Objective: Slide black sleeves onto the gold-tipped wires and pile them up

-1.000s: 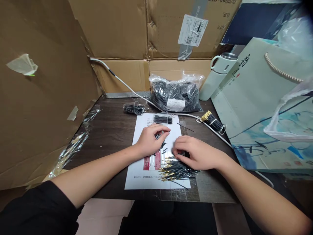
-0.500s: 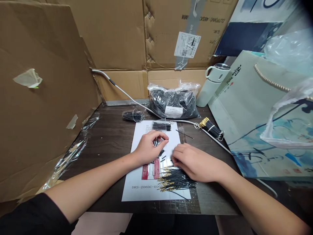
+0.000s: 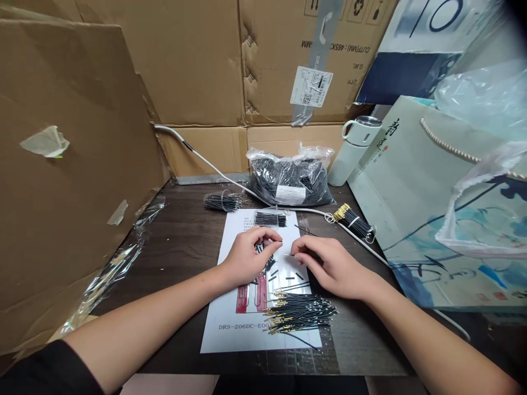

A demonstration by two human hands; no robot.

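Note:
My left hand rests on a white printed sheet, fingers pinched around small black sleeve pieces. My right hand is close beside it, thumb and forefinger pinching a thin wire whose tip points at the left fingertips. A loose pile of black wires with gold terminals lies on the sheet just below my right hand. Short black sleeve bits are scattered on the paper between the hands.
A clear bag of black wires sits at the back of the dark table, with small bundles and a gold-tipped bundle near it. A white cable, a pale flask, a gift bag and cardboard walls surround.
My right hand has lifted off the wire pile and moved up toward my left hand, now pinching a single wire. The view has tilted slightly upward.

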